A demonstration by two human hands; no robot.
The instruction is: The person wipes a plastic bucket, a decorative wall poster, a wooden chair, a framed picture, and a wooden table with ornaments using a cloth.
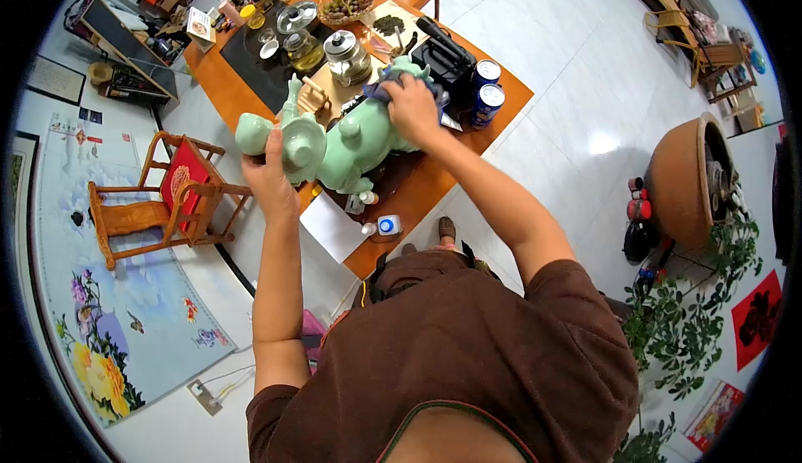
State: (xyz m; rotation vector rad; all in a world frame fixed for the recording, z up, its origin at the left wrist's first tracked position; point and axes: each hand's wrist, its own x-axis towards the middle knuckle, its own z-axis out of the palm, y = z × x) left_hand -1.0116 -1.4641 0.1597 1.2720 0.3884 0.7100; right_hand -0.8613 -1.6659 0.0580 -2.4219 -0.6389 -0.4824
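A large pale green ceramic figure [355, 146] lies along the near part of the wooden table [504, 75]. My left hand [271, 181] is closed round a rounded green part at its left end, beside a round dish-like part [302, 148]. At the figure's right end, my right hand [409, 111] presses a dark blue cloth [386, 87] against the green surface, fingers bent over the cloth. The palm side of both hands is hidden.
Behind the figure stand a glass teapot [347, 58], a jar of yellow liquid [302, 50] and a basket [347, 5]. Two blue cans [487, 104] stand right. White paper [332, 225] and a small white bottle [388, 225] lie at the near edge. A wooden chair [150, 217] stands left.
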